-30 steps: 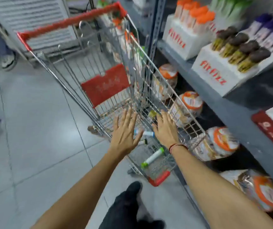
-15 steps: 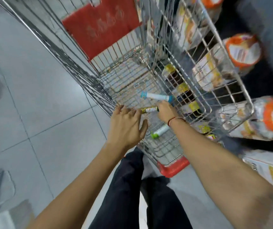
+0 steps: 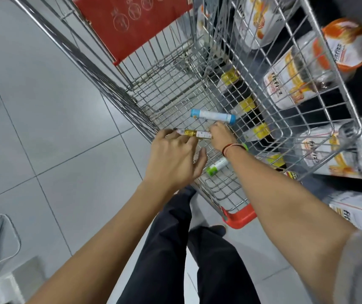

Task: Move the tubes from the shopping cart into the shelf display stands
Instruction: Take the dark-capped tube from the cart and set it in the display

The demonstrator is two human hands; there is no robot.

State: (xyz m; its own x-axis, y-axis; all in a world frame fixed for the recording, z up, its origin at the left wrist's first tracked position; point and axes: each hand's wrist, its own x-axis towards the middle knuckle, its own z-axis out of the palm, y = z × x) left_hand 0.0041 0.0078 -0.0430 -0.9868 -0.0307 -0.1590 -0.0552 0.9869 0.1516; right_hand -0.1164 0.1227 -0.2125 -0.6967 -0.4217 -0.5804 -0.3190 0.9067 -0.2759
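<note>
Three tubes lie on the wire floor of the shopping cart (image 3: 112, 91): a white tube with blue caps (image 3: 213, 116), a gold-labelled tube (image 3: 194, 133) and a white tube with a green cap (image 3: 216, 166). My right hand (image 3: 219, 138) is inside the cart, its fingers curled around the right end of the gold-labelled tube, just below the blue-capped one. My left hand (image 3: 173, 154) reaches over the cart's near edge, its fingertips touching the left part of the same tube and its thumb spread apart. The green-capped tube lies partly under my right wrist.
The cart's red seat flap (image 3: 132, 25) stands at the far end and a red corner bumper (image 3: 239, 216) is near my legs. Orange-lidded jars (image 3: 346, 44) and boxes (image 3: 359, 211) fill the low shelves right of the cart. Grey tiled floor lies to the left.
The view has tipped down into the cart and come closer. Both hands dropped from above the cart's rim onto the gold-labelled tube, with the right hand closing on its end.
</note>
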